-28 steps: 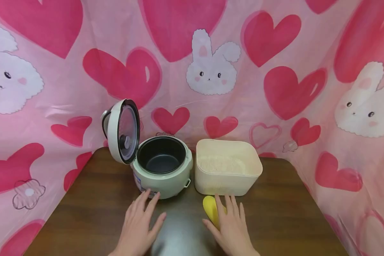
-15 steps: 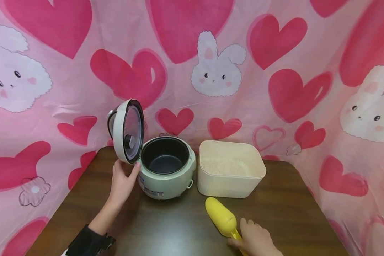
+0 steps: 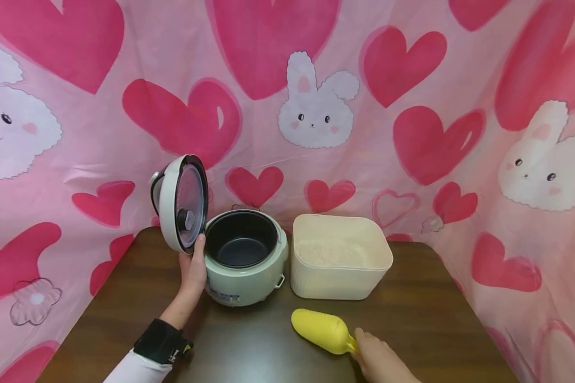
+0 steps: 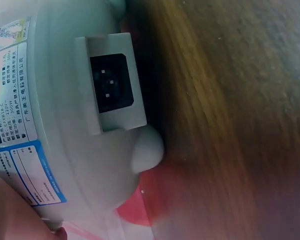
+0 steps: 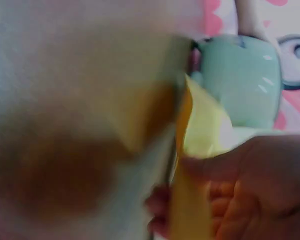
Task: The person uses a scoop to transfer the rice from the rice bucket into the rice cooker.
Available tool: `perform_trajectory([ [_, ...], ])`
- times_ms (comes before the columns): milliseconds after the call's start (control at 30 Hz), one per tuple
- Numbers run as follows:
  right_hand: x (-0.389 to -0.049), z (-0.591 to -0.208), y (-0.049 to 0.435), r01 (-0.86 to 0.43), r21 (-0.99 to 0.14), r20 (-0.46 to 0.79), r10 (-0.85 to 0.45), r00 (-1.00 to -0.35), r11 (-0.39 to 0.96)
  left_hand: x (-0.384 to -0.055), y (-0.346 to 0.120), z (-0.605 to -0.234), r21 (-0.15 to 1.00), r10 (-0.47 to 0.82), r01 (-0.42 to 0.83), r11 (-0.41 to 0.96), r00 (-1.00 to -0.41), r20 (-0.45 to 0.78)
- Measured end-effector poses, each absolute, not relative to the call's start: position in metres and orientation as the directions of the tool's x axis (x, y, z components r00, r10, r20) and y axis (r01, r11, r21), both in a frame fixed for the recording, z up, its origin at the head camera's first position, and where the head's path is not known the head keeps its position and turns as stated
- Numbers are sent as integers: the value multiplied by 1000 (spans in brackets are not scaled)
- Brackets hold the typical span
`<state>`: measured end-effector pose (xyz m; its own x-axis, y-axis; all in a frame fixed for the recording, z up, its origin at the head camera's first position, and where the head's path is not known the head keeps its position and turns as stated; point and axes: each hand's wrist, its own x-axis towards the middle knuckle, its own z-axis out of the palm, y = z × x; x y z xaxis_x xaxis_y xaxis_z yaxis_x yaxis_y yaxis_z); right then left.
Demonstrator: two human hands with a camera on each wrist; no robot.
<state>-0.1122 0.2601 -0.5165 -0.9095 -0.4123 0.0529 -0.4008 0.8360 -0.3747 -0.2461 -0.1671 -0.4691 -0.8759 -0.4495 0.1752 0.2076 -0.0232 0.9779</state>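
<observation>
A pale green rice cooker (image 3: 246, 284) stands with its lid (image 3: 171, 205) raised to the left and a dark inner pot (image 3: 241, 250) showing. My left hand (image 3: 191, 268) rests against the cooker's left side at the hinge, thumb straight and pointing up; the other fingers are mostly hidden behind the lid. In the left wrist view, part of that hand lies by the cooker's label (image 4: 10, 100) and power socket (image 4: 112, 82). My right hand (image 3: 380, 356) grips the handle of a yellow scoop (image 3: 322, 331), which shows blurred in the right wrist view.
A cream bin (image 3: 337, 279), part filled with pale, rice-like grains (image 3: 333, 254), stands right of the cooker. Both are on a dark wooden table (image 3: 421, 314). A pink cloth with hearts and rabbits (image 3: 316, 117) hangs behind and at the sides.
My left hand has moved from in front of the cooker to its left side by the hinge. My right hand has taken hold of the scoop's handle and turned the scoop more sideways.
</observation>
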Motion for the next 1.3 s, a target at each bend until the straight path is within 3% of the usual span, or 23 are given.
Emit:
perform_trajectory([
  [100,-110,-499,264,-483,-375,113,-478,-871,791,-246,-167,-470,975,-452,220,-25,-873,185],
  [233,-107,-439,253,-380,-403,72,-385,-920,833,-245,-165,-470,977,-440,213,-16,-879,184],
  [433,-135,-372,254,-448,-232,315,-369,-874,863,-248,-166,-468,977,-428,215,-6,-883,191],
  [567,-166,-340,259,-445,-158,338,-375,-863,881,-250,-165,-469,973,-461,232,-2,-863,205],
  [867,-231,-334,272,-341,53,240,-343,-908,939,-248,-167,-473,975,-477,222,8,-856,199],
  [1033,-246,-337,275,-264,118,180,-283,-942,957,-246,-167,-472,978,-485,210,-2,-855,183],
  [1300,-257,-340,274,-247,264,148,-292,-945,932,-249,-165,-473,976,-520,217,7,-833,189],
])
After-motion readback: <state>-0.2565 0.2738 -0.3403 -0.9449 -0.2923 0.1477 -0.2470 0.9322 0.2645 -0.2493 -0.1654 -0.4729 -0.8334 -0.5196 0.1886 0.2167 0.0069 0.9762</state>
